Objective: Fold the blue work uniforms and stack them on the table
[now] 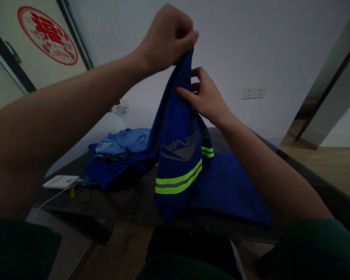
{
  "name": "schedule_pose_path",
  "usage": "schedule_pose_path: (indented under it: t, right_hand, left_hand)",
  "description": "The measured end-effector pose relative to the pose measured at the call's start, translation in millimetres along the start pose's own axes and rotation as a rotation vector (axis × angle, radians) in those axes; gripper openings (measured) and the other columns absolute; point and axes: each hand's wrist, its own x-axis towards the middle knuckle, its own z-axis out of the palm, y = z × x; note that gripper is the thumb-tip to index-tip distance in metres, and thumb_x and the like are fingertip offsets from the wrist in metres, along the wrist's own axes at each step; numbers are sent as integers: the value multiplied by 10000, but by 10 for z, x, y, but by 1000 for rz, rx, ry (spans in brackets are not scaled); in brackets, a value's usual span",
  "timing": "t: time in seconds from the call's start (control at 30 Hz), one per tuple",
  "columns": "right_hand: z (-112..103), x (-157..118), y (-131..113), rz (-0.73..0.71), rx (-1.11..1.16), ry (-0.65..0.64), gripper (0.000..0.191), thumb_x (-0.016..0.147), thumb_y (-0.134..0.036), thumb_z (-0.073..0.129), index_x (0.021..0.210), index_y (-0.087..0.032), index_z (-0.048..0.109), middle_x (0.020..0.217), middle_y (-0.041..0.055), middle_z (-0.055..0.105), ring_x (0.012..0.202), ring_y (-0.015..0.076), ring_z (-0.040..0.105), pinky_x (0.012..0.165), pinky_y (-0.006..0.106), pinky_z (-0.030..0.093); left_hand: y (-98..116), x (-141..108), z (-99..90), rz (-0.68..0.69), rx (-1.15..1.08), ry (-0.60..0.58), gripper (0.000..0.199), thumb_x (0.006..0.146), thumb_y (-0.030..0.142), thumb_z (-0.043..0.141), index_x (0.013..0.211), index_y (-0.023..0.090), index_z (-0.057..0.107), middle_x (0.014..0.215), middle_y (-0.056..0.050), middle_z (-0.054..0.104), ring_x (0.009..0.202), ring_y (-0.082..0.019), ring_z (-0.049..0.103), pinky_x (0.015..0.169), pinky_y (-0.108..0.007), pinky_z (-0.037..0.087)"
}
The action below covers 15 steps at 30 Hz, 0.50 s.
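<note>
A dark blue garment [177,128] hangs upright in front of me, with a grey printed logo and a yellow-green and grey reflective band near its lower end. My left hand [172,39] is closed in a fist on its gathered top. Lower down, my right hand [208,95] grips the right edge, its thumb over the front and its other fingers partly hidden behind the cloth. Beneath it, a flat blue cloth [233,186] lies on the table; whether it joins the hanging garment I cannot tell.
To the left, light and dark blue clothes [125,144] lie heaped on the dark table [125,200]. A white power bank [61,181] with a cable rests at the left edge. Wall sockets [252,93] are behind the table, and a sliding door [6,74] stands at the left.
</note>
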Motion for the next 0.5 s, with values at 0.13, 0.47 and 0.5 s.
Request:
schedule_pose_path:
  t: [0.13,0.47,0.5]
  right_hand:
    - [-36,140,222,36,-6,-167,294,863,-330,625,997,-71,589,971,46,632,855,143,643,600,190,507]
    - [52,-16,-40,235,-288,-693,319,854,-307,578,750,-7,597,738,59,707,549,48,649,412,54,346]
    - [-30,100,-107,221,-332,-658,407,856,-337,505,721,40,579,753,79,707,553,35,648,414,37,297]
  left_hand:
    - [-87,-316,162,-69,-156,-48,388,908,256,446,546,117,440,508,57,435,558,14,351,600,-162,269]
    - [-374,-414,81,-224,-331,202,382,931,265,432,571,136,425,525,46,433,576,3,350,557,-141,258]
    - [-419,-407,34,-234,-331,221,373,929,267,428,578,140,418,528,45,428,580,4,349,560,-135,263]
